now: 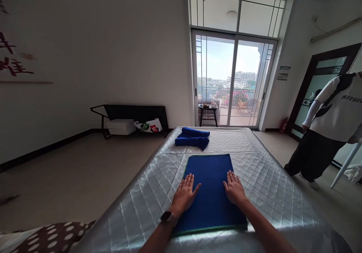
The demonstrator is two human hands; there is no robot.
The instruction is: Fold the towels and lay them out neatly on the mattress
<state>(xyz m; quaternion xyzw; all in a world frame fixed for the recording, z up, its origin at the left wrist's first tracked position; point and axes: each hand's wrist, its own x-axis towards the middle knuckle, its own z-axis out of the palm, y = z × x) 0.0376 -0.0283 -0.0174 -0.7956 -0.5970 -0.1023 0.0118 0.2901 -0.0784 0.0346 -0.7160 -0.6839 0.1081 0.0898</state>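
Observation:
A blue cloth (210, 200) with green edging lies flat in a rectangle on the silver quilted cover (141, 204) in front of me. My left hand (185, 192) rests palm down on its left edge, fingers stretched out and thumb apart, with a dark watch at the wrist. Flat on the right edge of the cloth is my right hand (234, 188), its fingers also extended. Neither hand grips anything. Beyond the flat cloth lie two rolled or folded blue cloths (192, 141), out of reach of both hands.
A person (330, 113) in a white top and black trousers stands at the right, near a dark-framed door. A black bench (135, 112) with a white box (120, 126) is against the left wall. Behind the table are sliding glass doors (234, 79). Brown polka-dot fabric (53, 238) lies bottom left.

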